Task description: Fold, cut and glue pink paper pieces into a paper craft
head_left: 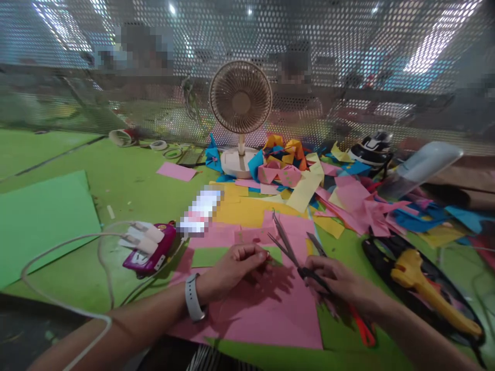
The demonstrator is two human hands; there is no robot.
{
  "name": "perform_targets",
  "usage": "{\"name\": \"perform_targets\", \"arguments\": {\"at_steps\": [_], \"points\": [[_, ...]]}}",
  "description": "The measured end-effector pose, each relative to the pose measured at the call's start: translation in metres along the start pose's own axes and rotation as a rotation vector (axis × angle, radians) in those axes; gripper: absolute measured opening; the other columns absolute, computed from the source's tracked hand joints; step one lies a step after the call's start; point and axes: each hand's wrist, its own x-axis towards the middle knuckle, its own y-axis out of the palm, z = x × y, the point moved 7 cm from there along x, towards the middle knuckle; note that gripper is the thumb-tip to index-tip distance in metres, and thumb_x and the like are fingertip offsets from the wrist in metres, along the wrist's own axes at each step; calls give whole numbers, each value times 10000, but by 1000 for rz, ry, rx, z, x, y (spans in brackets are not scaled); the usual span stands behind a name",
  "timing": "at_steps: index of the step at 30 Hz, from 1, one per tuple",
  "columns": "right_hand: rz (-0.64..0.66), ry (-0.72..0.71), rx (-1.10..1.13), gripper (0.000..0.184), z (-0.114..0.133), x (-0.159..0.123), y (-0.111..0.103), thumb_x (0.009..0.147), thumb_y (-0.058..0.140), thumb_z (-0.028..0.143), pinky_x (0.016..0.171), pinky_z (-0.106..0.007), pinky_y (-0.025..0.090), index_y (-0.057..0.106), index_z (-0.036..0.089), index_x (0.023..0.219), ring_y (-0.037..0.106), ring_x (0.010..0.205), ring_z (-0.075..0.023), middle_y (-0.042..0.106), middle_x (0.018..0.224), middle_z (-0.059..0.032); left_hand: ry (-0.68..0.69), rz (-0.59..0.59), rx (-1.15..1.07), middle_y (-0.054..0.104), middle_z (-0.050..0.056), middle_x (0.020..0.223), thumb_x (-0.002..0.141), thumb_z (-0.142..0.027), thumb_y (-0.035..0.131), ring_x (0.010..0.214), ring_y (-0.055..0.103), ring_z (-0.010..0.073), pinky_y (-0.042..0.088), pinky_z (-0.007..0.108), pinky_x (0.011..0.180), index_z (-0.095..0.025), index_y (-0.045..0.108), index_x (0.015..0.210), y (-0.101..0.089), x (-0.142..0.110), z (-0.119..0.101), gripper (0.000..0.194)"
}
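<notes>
My right hand (336,281) is closed round the dark handles of a pair of scissors (286,242), whose blades stand apart and point up and away. A second blade (317,245) and a red handle (362,324) show on either side of that hand; whether it grips them or they lie beneath is unclear. Over the pink paper (270,319), my left hand (242,265) has its thumb and fingers pinched together. A tiny pale speck shows at the fingertips, too small to name. Near the left hand lies a green paper strip (209,256).
Behind stand a small fan (240,103) and a perforated screen, with people beyond. Coloured paper scraps (348,193) heap at the back right. A yellow glue gun (433,293) lies in a black tray. Leftward are a phone (201,211), a plugged charger (141,237), cables and green sheets (46,221).
</notes>
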Motion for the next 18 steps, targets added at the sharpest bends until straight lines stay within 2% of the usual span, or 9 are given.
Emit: {"name": "perform_targets", "arguments": {"at_steps": [4,7,13,18], "points": [[41,60,-59,356,0,-3,8,753,577,522,320,-124,331,448,190,749,427,341,-29,533,551,60,-26,-37,5,680,44,731,798,-392,585,581,615,97,470,199,536,-144,569,832,-2,2,1,252],[46,43,-101,343,0,-2,12,765,575,504,341,-111,315,451,186,740,421,379,-23,506,555,67,-32,-42,-1,685,56,756,810,-387,572,559,611,89,465,193,522,-136,576,841,-3,3,2,252],[22,10,-107,340,-1,0,15,768,568,508,356,-123,276,451,191,738,367,393,-23,468,557,76,-39,-16,-39,691,75,786,810,-378,579,633,639,108,486,207,597,-122,617,877,-4,3,7,267],[11,16,-172,397,-1,1,15,745,553,566,389,-143,270,434,190,703,347,427,-40,433,555,71,-47,-11,-46,696,80,791,819,-382,568,652,652,124,484,201,575,-123,629,877,-4,2,10,272]]}}
